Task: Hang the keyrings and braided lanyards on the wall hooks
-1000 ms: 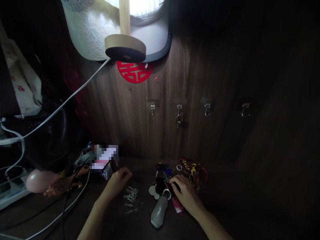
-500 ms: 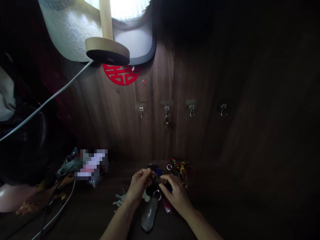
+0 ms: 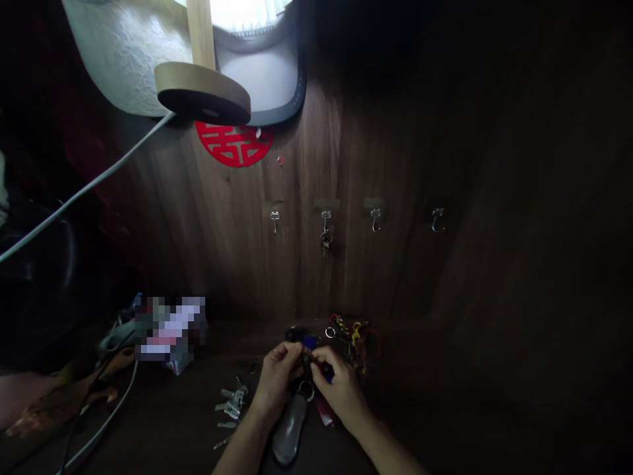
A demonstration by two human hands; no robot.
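Note:
Over the dark wooden surface, my left hand (image 3: 278, 374) is closed in a pinch on a small brass-coloured metal piece (image 3: 307, 357), too dim to tell its exact kind. My right hand (image 3: 341, 386) pinches the same piece from the other side, fingertips almost meeting. Just below lies a grey oval key fob (image 3: 290, 432) with a metal ring (image 3: 306, 392). A red tag (image 3: 324, 411) shows beside my right hand. Several loose silver keys (image 3: 231, 404) lie left of my left wrist. Behind my fingers are a blue item (image 3: 310, 342) and colourful braided cords (image 3: 356, 333).
Metal hooks (image 3: 376, 220) line the wooden wall; keys (image 3: 325, 244) hang from one. Above are caps (image 3: 260, 79), a red paper cutout (image 3: 237, 146) and a round-based wooden stand (image 3: 202, 92) with a white cable (image 3: 99, 178). A blurred box (image 3: 173, 333) and wooden brush (image 3: 64, 399) lie left.
The view has shifted slightly, so the wall and hooks sit a little further left. Both hands have drawn closer together around the small metal piece. More of the loose keys now shows.

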